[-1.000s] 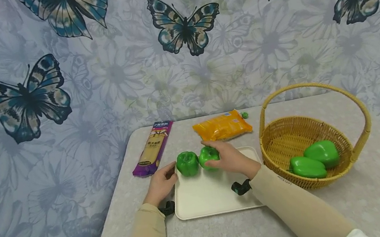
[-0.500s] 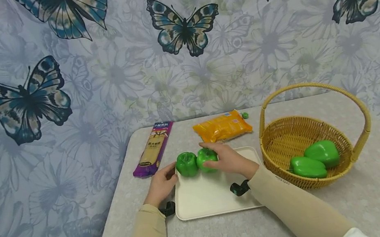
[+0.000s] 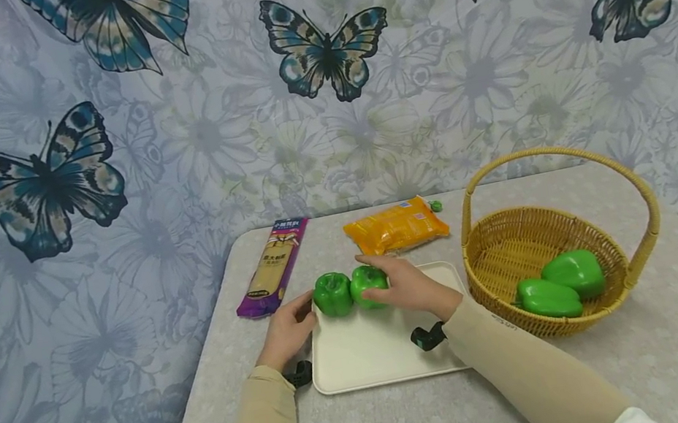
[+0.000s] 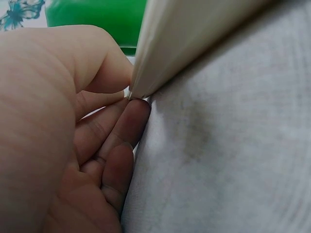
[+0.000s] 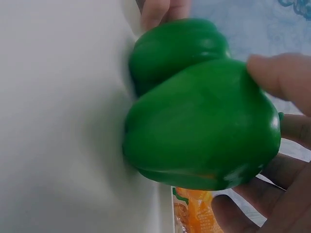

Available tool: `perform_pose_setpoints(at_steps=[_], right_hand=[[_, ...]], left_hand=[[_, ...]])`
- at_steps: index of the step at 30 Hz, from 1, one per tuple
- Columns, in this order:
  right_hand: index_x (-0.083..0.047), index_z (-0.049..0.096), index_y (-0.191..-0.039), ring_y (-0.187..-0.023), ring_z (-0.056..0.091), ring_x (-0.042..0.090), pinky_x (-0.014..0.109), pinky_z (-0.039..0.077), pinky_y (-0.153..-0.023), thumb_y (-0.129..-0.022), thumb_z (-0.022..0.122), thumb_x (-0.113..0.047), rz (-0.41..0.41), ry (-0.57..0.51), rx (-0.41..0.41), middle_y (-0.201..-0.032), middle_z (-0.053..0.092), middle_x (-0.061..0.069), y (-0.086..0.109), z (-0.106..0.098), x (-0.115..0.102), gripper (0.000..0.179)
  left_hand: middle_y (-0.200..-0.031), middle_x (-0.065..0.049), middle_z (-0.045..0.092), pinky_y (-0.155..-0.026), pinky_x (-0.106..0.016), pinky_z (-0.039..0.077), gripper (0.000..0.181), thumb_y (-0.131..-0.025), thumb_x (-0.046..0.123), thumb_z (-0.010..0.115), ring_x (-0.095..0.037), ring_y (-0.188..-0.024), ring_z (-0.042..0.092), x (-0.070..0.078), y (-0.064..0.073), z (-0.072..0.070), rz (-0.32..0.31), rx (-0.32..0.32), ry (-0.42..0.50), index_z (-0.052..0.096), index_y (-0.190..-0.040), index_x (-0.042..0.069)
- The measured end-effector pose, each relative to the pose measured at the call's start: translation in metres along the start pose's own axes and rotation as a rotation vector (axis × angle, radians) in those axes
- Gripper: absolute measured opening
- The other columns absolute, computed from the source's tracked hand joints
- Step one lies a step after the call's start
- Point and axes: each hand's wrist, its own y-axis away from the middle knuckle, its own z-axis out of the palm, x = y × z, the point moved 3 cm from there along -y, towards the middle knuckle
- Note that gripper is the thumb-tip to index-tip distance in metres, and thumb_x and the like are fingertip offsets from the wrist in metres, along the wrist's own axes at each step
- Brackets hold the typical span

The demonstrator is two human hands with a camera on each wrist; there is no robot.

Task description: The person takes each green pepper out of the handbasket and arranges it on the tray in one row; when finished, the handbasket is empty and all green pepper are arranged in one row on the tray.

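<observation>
Two green bell peppers stand side by side at the far left of a cream tray [image 3: 375, 354]. My right hand [image 3: 416, 284] grips the right bell pepper [image 3: 364, 283], thumb on its near side and fingers around behind. In the right wrist view, this pepper [image 5: 204, 131] sits against the tray and overlaps the left pepper [image 5: 172, 51]. My left hand [image 3: 287, 329] is at the tray's left edge, beside the left bell pepper [image 3: 332, 296]. The left wrist view shows its thumb and fingers [image 4: 131, 121] pinching the tray's rim [image 4: 170, 43].
A wicker basket [image 3: 483, 259] with a tall handle holds two more green peppers [image 3: 572, 274] to the right. Behind the tray lie an orange packet [image 3: 397, 226] and a small green item [image 3: 436, 206]. A purple pasta packet [image 3: 274, 266] lies at the back left.
My right hand has moved slightly left with its bell pepper, closing the gap to the left pepper. My left hand stays at the tray's edge.
</observation>
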Motion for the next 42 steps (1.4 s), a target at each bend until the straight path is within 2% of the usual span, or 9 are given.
perform_pose_setpoints(at_steps=[4, 7, 14, 18, 22, 25, 33, 38, 42], right_hand=[[-0.018, 0.039, -0.161, -0.149, 0.040, 0.033, 0.056, 0.036, -0.121, -0.096, 0.073, -0.039, 0.025, 0.000, 0.013, -0.162, 0.043, 0.007, 0.008, -0.009, -0.005, 0.076], [-0.018, 0.041, -0.159, -0.148, 0.042, 0.032, 0.056, 0.037, -0.120, -0.096, 0.072, -0.043, 0.006, 0.024, 0.025, -0.160, 0.046, 0.007, 0.020, -0.022, -0.007, 0.075], [-0.014, 0.056, -0.148, -0.138, 0.053, 0.034, 0.058, 0.050, -0.107, -0.099, 0.070, -0.033, -0.090, 0.088, 0.055, -0.151, 0.056, 0.009, 0.059, -0.074, -0.014, 0.054], [-0.016, 0.060, -0.144, -0.129, 0.059, 0.032, 0.056, 0.054, -0.100, -0.101, 0.067, -0.034, -0.034, 0.074, 0.109, -0.143, 0.062, 0.008, 0.082, -0.116, -0.006, 0.047], [-0.015, 0.062, -0.141, -0.120, 0.062, 0.030, 0.053, 0.053, -0.098, -0.103, 0.063, -0.037, 0.055, 0.069, 0.195, -0.135, 0.066, 0.009, 0.101, -0.154, 0.018, 0.044], [-0.013, 0.061, -0.141, -0.117, 0.063, 0.031, 0.054, 0.053, -0.097, -0.104, 0.060, -0.037, 0.118, 0.055, 0.257, -0.136, 0.065, 0.013, 0.114, -0.172, 0.037, 0.044], [-0.007, 0.060, -0.142, -0.125, 0.058, 0.040, 0.062, 0.049, -0.101, -0.105, 0.054, -0.049, 0.297, -0.057, 0.321, -0.140, 0.061, 0.018, 0.140, -0.184, 0.088, 0.056], [-0.006, 0.062, -0.137, -0.126, 0.056, 0.042, 0.064, 0.048, -0.100, -0.106, 0.049, -0.053, 0.364, -0.001, 0.398, -0.138, 0.061, 0.020, 0.148, -0.188, 0.103, 0.058], [-0.005, 0.064, -0.133, -0.121, 0.057, 0.041, 0.060, 0.050, -0.094, -0.107, 0.049, -0.048, 0.383, 0.046, 0.363, -0.134, 0.062, 0.020, 0.145, -0.183, 0.107, 0.052]], left_hand=[[-0.137, -0.013, 0.067, -0.106, -0.045, 0.054, 0.051, -0.099, 0.013, 0.063, -0.030, -0.125, 0.065, -0.001, -0.001, 0.001, -0.014, 0.000, -0.005, 0.057, -0.149, 0.012], [-0.137, -0.014, 0.067, -0.106, -0.046, 0.054, 0.051, -0.099, 0.014, 0.063, -0.031, -0.126, 0.064, -0.001, -0.001, 0.002, -0.009, -0.004, -0.014, 0.056, -0.149, 0.011], [-0.138, -0.013, 0.066, -0.106, -0.045, 0.053, 0.052, -0.099, 0.013, 0.063, -0.030, -0.126, 0.064, -0.003, 0.000, 0.000, -0.006, -0.001, -0.035, 0.055, -0.150, 0.011], [-0.138, -0.014, 0.066, -0.107, -0.046, 0.053, 0.052, -0.100, 0.014, 0.063, -0.030, -0.127, 0.063, -0.001, 0.000, -0.001, -0.011, -0.008, -0.028, 0.054, -0.150, 0.011], [-0.138, -0.014, 0.066, -0.107, -0.046, 0.053, 0.051, -0.100, 0.015, 0.063, -0.031, -0.126, 0.064, 0.000, 0.000, 0.001, -0.007, -0.012, -0.024, 0.055, -0.150, 0.011], [-0.138, -0.015, 0.066, -0.107, -0.046, 0.053, 0.051, -0.100, 0.015, 0.063, -0.031, -0.127, 0.064, 0.000, -0.001, 0.002, 0.003, -0.015, -0.032, 0.054, -0.150, 0.010], [-0.138, -0.016, 0.066, -0.106, -0.047, 0.053, 0.050, -0.100, 0.014, 0.062, -0.033, -0.126, 0.064, 0.001, 0.000, 0.005, 0.009, -0.011, -0.034, 0.055, -0.150, 0.010], [-0.138, -0.015, 0.066, -0.107, -0.047, 0.053, 0.050, -0.101, 0.015, 0.061, -0.032, -0.127, 0.064, 0.002, 0.000, 0.007, -0.004, -0.025, -0.031, 0.054, -0.151, 0.013], [-0.138, -0.015, 0.066, -0.107, -0.047, 0.053, 0.050, -0.101, 0.015, 0.061, -0.032, -0.127, 0.063, 0.002, 0.000, 0.007, -0.009, -0.022, -0.034, 0.054, -0.151, 0.013]])
